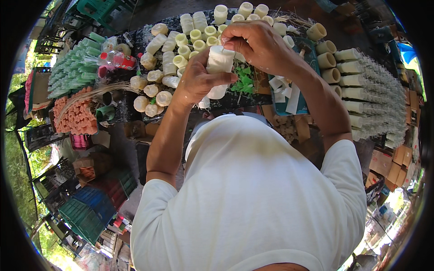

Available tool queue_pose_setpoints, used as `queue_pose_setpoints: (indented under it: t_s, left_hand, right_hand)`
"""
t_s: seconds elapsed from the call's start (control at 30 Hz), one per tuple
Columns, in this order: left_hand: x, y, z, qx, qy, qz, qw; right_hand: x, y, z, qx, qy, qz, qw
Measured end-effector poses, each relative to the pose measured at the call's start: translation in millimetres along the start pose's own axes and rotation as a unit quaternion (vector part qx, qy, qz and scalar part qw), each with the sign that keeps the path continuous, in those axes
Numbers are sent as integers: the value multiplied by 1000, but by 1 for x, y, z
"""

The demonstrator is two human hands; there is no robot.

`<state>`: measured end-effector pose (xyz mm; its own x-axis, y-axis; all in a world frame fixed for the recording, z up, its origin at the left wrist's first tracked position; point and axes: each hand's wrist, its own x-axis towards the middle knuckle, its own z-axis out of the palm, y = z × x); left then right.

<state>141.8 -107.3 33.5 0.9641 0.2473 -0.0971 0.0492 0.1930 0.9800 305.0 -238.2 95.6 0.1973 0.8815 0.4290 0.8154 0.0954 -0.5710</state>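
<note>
A white pillar candle (pixel 220 62) stands nearly upright in my left hand (pixel 197 82), whose fingers and thumb wrap round its side. Over its top edge, my right hand (pixel 258 45) is closed in a pinch; whatever the fingertips hold is too small to make out. Just beyond my hands are pale yellow-green hollow cylinders (pixel 195 35). Lumpy cream-coloured pieces (pixel 155 76) lie left of my left hand. Below my right hand sits a small heap of bright green leaf-like bits (pixel 243 80).
A teal tray (pixel 304 105) with white strips lies to the right. Farther right are stacked cream cylinders with stringy ends (pixel 361 92). At left stand green sticks (pixel 74 67), salmon-coloured pieces (pixel 74 110) and a red-labelled bottle (pixel 118 59). Crates (pixel 86 212) rest lower left.
</note>
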Motion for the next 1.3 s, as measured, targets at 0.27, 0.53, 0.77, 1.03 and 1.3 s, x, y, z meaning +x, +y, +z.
queue_pose_setpoints:
  t_s: [0.27,0.53,0.77,1.03,1.3]
  left_hand:
    - [1,4,2,-76,-3,-8,997]
    - [5,6,-1,-195,-39,-74,977]
    - [11,7,-3,-254,-51,-107,960]
    - [18,-2,-6,-259,-41,-111,959]
    - [21,-2,-10,-321,-82,-109,937]
  right_hand:
    - [6,2,1,9,-49,38,998]
    - [8,22,7,83,-74,100,989]
    - [19,48,11,81,-112,133,981]
    - [15,41,9,130,-129,223,957]
    - [9,64,22,196,-77,233,949]
